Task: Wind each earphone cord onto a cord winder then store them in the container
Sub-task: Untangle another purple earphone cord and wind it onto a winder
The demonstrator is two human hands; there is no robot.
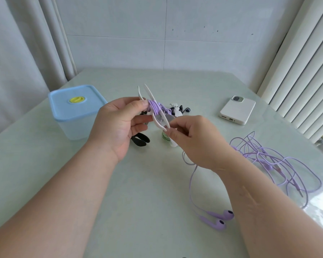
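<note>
1. Step in hand: winding, about midway through the first set by my guess. The white cord winder (157, 122) is held up over the middle of the table (147, 183) with a fat bundle of purple cord (154, 108) wrapped round its waist.
2. Left hand (117, 125): palm turned toward the camera, thumb on top and fingers underneath, gripping the winder at the wrapped middle. The winder sits tilted, two prongs pointing far and up, the other end pointing near and right.
3. Right hand (194, 142): back of the hand facing the camera, fingertips pinched together right at the winder's near tip. It looks like it's pinching the cord there, though the exact contact is hidden by the fingers.
4. From under the right hand the loose cord drops to the table and runs near, ending at the two earbuds (222, 219) lying side by side.
5. Next move, I'd say: more wraps with light tension until the slack is gone, then tuck the earbuds in.
6. Plenty left after that. A second purple earphone set (272, 161) lies tangled on the right, unwound.
7. The container (63, 101) sits far left with its blue lid on, so it needs opening first.
8. Also around: a black winder (140, 140) under the hands, spare winders (176, 109) behind, a phone (237, 110) far right.
</note>
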